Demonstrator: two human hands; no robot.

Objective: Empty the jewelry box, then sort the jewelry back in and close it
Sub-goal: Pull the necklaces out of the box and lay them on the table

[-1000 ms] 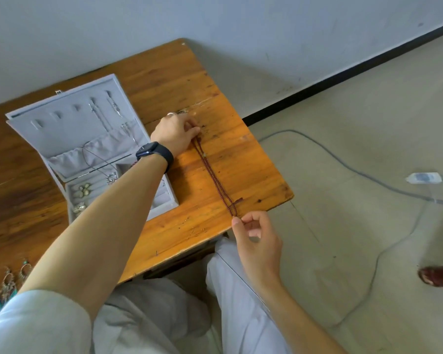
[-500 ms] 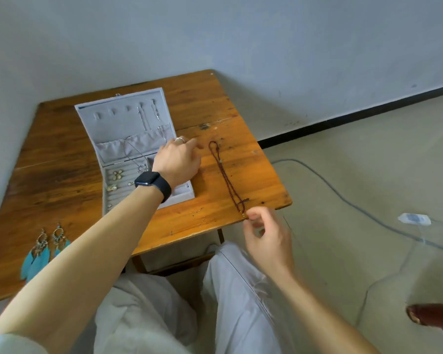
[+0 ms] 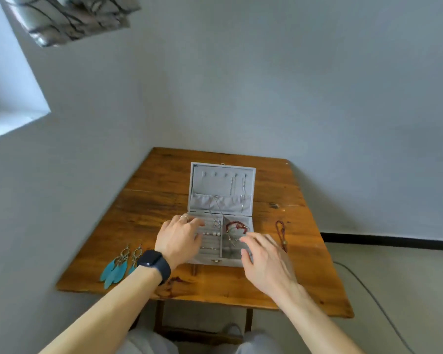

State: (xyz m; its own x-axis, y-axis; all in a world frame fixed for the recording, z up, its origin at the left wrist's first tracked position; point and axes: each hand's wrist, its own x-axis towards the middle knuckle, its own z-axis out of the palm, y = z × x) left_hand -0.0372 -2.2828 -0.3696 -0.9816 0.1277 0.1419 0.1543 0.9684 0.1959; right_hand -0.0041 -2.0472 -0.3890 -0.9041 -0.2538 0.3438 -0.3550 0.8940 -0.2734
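A grey wall (image 3: 266,85) is seen behind a wooden table (image 3: 151,200), which is set into the corner. The jewelry box (image 3: 216,261) is placed on the middle of the table and is open, with its lid (image 3: 210,185) laid back towards the wall. The left hand (image 3: 178,238) is held over the left part of the box base, palm down, with its fingers (image 3: 197,223) straight and loosely together across the ridged rows; nothing is gripped. The right hand (image 3: 265,261) is held over the right front corner of the box, palm down, with its fingers (image 3: 248,238) spread apart and empty. Whether either hand touches the box cannot be told. A pair of blue feather earrings (image 3: 118,267) is laid on the table, left of the box and well apart from it, near the left wrist. A brown cord (image 3: 281,233) is laid on the table just beside the right wall of the box, beyond the right hand. A dark watch (image 3: 155,264) is worn on the left wrist. A red bracelet (image 3: 237,226) is kept in the right rear compartment, just beyond the right fingertips. A silver chain (image 3: 216,208) is draped from the lid pocket into the base, between the two hands. Small pale studs (image 3: 211,233) are seated in the ridged rows, just beside the left fingertips. A ring (image 3: 184,217) is worn on a left finger.
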